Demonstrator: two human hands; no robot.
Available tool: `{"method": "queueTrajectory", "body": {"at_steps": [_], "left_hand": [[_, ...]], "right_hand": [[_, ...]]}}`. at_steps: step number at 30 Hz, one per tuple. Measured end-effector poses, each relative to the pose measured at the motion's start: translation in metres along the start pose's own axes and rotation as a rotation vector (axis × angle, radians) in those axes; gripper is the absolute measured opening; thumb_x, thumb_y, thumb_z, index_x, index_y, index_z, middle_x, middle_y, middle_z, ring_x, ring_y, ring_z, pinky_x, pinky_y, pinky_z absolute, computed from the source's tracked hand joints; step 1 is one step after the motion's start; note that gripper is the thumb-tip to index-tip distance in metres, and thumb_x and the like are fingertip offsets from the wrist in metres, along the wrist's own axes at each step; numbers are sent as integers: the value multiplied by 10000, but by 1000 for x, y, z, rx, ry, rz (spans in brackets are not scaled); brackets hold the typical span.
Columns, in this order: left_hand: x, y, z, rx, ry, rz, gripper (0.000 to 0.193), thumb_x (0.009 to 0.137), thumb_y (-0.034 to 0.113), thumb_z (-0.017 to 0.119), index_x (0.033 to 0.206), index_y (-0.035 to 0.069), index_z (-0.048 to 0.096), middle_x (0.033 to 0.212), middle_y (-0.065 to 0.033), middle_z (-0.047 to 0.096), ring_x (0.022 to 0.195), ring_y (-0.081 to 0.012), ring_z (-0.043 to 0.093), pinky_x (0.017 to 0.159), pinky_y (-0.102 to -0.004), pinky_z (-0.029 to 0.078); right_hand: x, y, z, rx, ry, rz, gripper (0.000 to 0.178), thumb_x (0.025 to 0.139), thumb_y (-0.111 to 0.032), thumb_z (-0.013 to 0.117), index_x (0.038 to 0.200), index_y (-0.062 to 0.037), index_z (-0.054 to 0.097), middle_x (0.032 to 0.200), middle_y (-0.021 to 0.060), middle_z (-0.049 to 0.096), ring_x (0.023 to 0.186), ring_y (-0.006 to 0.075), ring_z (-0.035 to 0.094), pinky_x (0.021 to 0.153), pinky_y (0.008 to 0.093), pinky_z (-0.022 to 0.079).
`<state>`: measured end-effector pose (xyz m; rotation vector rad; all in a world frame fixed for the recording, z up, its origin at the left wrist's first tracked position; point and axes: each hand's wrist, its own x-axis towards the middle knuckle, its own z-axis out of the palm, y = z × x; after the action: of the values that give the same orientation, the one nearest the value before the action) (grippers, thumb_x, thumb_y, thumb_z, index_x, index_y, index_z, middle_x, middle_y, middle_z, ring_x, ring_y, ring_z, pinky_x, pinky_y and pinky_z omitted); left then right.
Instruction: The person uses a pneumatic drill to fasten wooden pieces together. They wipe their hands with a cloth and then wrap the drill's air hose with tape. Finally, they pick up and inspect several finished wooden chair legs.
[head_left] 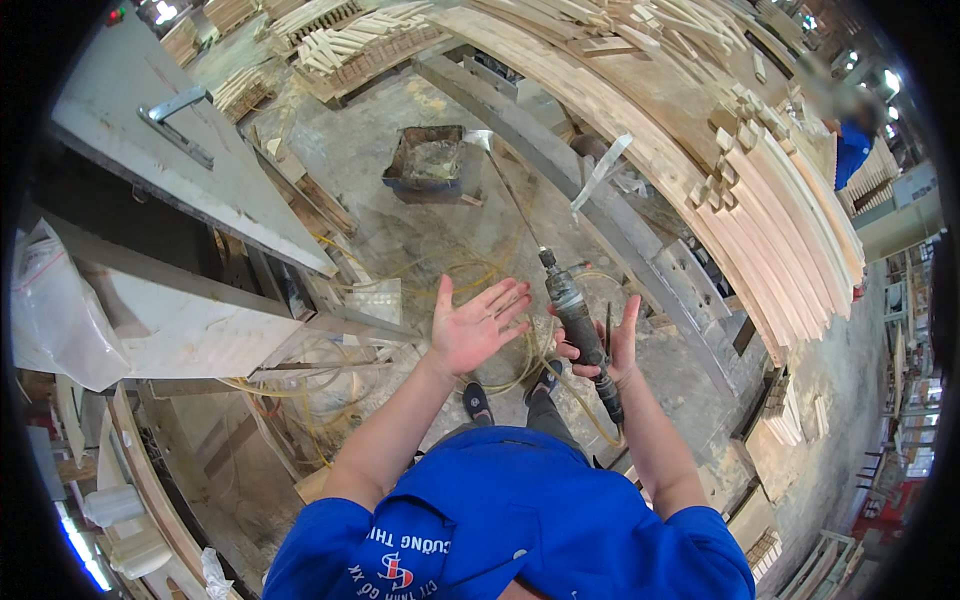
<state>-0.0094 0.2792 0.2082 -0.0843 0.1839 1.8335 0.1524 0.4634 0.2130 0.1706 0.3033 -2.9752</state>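
Observation:
My right hand [622, 345] has its fingers wrapped round an air drill [572, 305], a dark, worn, cylindrical power tool with a chuck at its far end. From the chuck a long thin rod [515, 200] runs away from me toward a pale flat metal piece [480, 139]. A yellow hose [590, 415] passes close to the tool's near end. My left hand [475, 325] is held open to the left of the drill, palm showing and fingers spread, touching nothing. Beyond both hands, a dirty dark bin [428, 178] sits on the concrete floor.
Curved wooden strips [790, 230] are stacked on a bench at the right, above a grey metal beam [640, 240]. A pale machine cabinet [190, 130] stands at the left, with a plastic bag [65, 310] beside it. Yellow hoses [480, 275] coil across the floor. A person's blue sleeve [853, 150] shows far right.

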Motion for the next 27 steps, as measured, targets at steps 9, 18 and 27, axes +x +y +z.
{"method": "queueTrajectory", "body": {"at_steps": [9, 18, 27], "left_hand": [[49, -12, 22, 163, 114, 23, 699, 879, 611, 341, 1337, 84, 360, 1378, -188, 361, 1259, -342, 364, 1027, -514, 293], [109, -67, 14, 1001, 522, -72, 319, 885, 293, 558, 1123, 90, 498, 1069, -49, 565, 949, -163, 554, 796, -341, 473], [147, -77, 24, 1186, 408, 67, 326, 867, 247, 596, 1130, 74, 511, 1067, -35, 567, 936, -130, 549, 779, -274, 449]], "right_hand": [[-10, -65, -44, -500, 314, 13, 492, 769, -99, 583, 1207, -25, 372, 1033, 159, 578, 777, 162, 587, 465, 270, 480], [6, -152, -17, -896, 343, -20, 506, 723, -104, 642, 1182, -34, 442, 927, 104, 586, 691, 140, 577, 500, 285, 490], [107, -251, 69, -1314, 296, -78, 660, 657, -83, 714, 1251, -48, 428, 863, 77, 557, 627, 161, 558, 484, 286, 489]]}}
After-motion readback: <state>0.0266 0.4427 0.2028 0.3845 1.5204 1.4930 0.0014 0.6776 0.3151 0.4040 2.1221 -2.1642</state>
